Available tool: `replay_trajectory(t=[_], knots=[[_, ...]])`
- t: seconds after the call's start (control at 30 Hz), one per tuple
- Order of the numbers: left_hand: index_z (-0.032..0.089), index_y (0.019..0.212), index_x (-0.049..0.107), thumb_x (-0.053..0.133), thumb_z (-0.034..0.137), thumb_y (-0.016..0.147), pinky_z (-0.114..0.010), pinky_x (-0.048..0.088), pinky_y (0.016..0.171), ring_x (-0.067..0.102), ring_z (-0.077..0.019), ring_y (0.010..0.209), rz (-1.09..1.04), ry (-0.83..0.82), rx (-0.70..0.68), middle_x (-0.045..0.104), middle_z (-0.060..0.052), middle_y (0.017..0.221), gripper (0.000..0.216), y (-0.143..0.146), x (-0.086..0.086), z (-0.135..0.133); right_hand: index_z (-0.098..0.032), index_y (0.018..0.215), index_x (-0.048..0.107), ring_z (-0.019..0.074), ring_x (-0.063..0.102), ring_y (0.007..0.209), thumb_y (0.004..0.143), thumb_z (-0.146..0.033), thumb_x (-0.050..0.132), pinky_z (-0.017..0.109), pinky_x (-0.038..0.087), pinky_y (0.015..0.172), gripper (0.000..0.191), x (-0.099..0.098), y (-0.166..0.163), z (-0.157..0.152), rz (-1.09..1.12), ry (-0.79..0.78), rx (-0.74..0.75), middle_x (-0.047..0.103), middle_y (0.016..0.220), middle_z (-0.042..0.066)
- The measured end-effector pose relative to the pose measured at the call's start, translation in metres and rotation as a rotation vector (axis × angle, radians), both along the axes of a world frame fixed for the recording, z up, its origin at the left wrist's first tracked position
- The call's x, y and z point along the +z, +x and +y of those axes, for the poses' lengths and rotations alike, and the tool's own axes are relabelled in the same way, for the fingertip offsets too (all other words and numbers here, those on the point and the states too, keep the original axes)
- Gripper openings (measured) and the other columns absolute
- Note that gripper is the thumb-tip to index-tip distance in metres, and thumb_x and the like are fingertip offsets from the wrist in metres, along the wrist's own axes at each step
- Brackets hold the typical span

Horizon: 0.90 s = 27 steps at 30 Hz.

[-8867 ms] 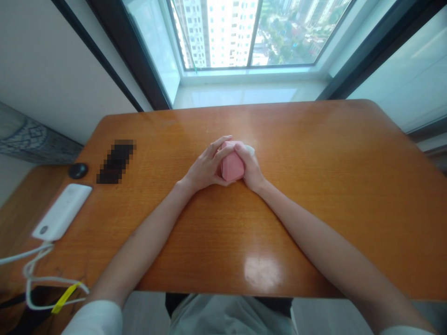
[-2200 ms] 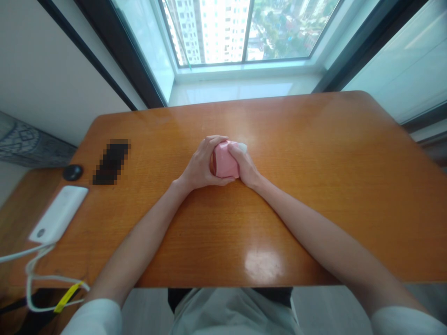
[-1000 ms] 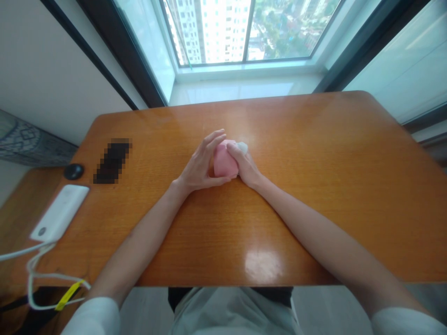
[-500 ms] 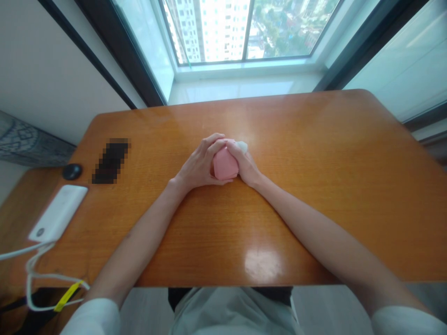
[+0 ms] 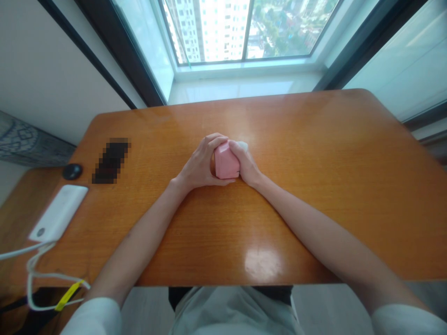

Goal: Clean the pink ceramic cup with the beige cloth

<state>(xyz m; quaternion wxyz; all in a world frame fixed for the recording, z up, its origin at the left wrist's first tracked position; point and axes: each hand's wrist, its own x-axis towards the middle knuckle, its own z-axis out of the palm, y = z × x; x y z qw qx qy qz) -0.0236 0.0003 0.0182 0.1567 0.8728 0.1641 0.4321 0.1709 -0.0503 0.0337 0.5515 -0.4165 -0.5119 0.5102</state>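
A small pink box-like object (image 5: 227, 162) with angled faces is between my hands, over the middle of the desk. My left hand (image 5: 200, 164) curls around its left side, fingers over the far edge and thumb along the near edge. On the right side my right hand (image 5: 247, 163) is closed, its thumb lying on the pink surface. A white, soft-looking wad (image 5: 242, 146), perhaps tissue or cloth, pokes out beyond the right hand; most of it is hidden by the fingers.
The wooden desk (image 5: 314, 195) spans the view below a window (image 5: 244, 32). At its left lie a pixelated dark item (image 5: 111, 161), a round black object (image 5: 72, 171) and a white power-bank-like slab (image 5: 58, 213) with a white cable (image 5: 30, 279).
The pink object has turned slightly between my hands and shifted a little to the right. More of its flat face shows. Both hands stay at almost the same spot.
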Motion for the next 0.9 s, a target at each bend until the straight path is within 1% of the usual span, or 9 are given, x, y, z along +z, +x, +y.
replay_trajectory(t=[0.13, 0.27, 0.37, 0.43, 0.5, 0.6, 0.67, 0.73, 0.9], knots=[[0.032, 0.167, 0.043, 0.105, 0.063, 0.072, -0.062, 0.057, 0.123, 0.063, -0.0408, 0.145, 0.037, -0.07, 0.054, 0.059, -0.014, 0.157, 0.117, 0.001, 0.006, -0.006, -0.026, 0.087, 0.067, 0.0195, 0.056, 0.082, 0.096, -0.089, 0.064, 0.034, 0.051, 0.075, 0.064, -0.003, 0.0, 0.001, 0.011, -0.013, 0.006, 0.062, 0.088, 0.002], [0.031, 0.164, 0.045, 0.105, 0.064, 0.07, -0.058, 0.058, 0.12, 0.066, -0.0394, 0.139, 0.031, -0.101, 0.068, 0.061, -0.015, 0.154, 0.116, 0.002, 0.008, -0.009, -0.025, 0.086, 0.068, 0.018, 0.054, 0.081, 0.1, -0.083, 0.065, 0.032, 0.051, 0.075, 0.059, -0.006, 0.0, 0.001, 0.059, 0.006, 0.022, 0.062, 0.085, 0.001], [0.029, 0.161, 0.048, 0.104, 0.063, 0.071, -0.056, 0.059, 0.117, 0.068, -0.038, 0.135, 0.024, -0.136, 0.081, 0.063, -0.015, 0.151, 0.111, 0.004, 0.008, -0.01, -0.025, 0.087, 0.07, 0.0179, 0.056, 0.082, 0.099, -0.083, 0.067, 0.032, 0.053, 0.077, 0.06, -0.006, 0.0, 0.001, 0.075, 0.003, 0.018, 0.063, 0.086, 0.001], [0.028, 0.159, 0.051, 0.103, 0.063, 0.072, -0.053, 0.061, 0.113, 0.07, -0.0365, 0.131, 0.012, -0.171, 0.084, 0.065, -0.015, 0.148, 0.107, 0.004, 0.008, -0.01, -0.025, 0.092, 0.073, 0.0187, 0.06, 0.083, 0.097, -0.086, 0.068, 0.033, 0.055, 0.078, 0.061, -0.006, -0.001, 0.001, 0.069, -0.017, 0.026, 0.067, 0.089, 0.002], [0.027, 0.157, 0.052, 0.101, 0.066, 0.073, -0.049, 0.064, 0.105, 0.073, -0.0343, 0.125, 0.001, -0.228, 0.084, 0.067, -0.014, 0.147, 0.105, 0.005, 0.009, -0.011, -0.024, 0.098, 0.075, 0.0194, 0.062, 0.084, 0.095, -0.088, 0.068, 0.033, 0.056, 0.079, 0.064, -0.006, -0.001, 0.001, 0.06, -0.04, 0.035, 0.069, 0.091, 0.002], [0.028, 0.157, 0.053, 0.099, 0.071, 0.075, -0.044, 0.065, 0.095, 0.076, -0.0311, 0.115, 0.01, -0.348, 0.087, 0.07, -0.013, 0.146, 0.104, 0.004, 0.006, -0.01, -0.024, 0.093, 0.072, 0.0183, 0.059, 0.078, 0.093, -0.09, 0.07, 0.032, 0.054, 0.073, 0.066, -0.005, -0.001, 0.001, 0.024, -0.045, 0.017, 0.065, 0.084, 0.001], [0.028, 0.157, 0.053, 0.097, 0.075, 0.076, -0.044, 0.065, 0.094, 0.076, -0.0317, 0.115, 0.001, -0.417, 0.076, 0.071, -0.013, 0.145, 0.103, 0.004, 0.003, -0.008, -0.024, 0.086, 0.068, 0.0171, 0.055, 0.074, 0.092, -0.091, 0.07, 0.032, 0.05, 0.068, 0.067, -0.003, 0.0, 0.001, -0.007, -0.025, -0.004, 0.06, 0.079, 0.0], [0.028, 0.157, 0.053, 0.094, 0.078, 0.078, -0.047, 0.065, 0.098, 0.076, -0.0341, 0.119, -0.023, -0.46, 0.049, 0.071, -0.014, 0.145, 0.102, 0.003, -0.001, -0.006, -0.024, 0.083, 0.065, 0.0162, 0.052, 0.072, 0.093, -0.091, 0.069, 0.031, 0.046, 0.065, 0.068, -0.002, 0.0, 0.0, -0.025, -0.008, -0.011, 0.057, 0.077, -0.001], [0.03, 0.16, 0.052, 0.093, 0.076, 0.08, -0.05, 0.065, 0.102, 0.075, -0.0358, 0.124, -0.044, -0.49, 0.002, 0.071, -0.014, 0.146, 0.1, 0.003, -0.007, -0.003, -0.025, 0.082, 0.062, 0.0162, 0.051, 0.074, 0.094, -0.092, 0.066, 0.032, 0.045, 0.066, 0.069, 0.0, 0.001, -0.001, -0.044, -0.012, -0.005, 0.056, 0.078, -0.001]])
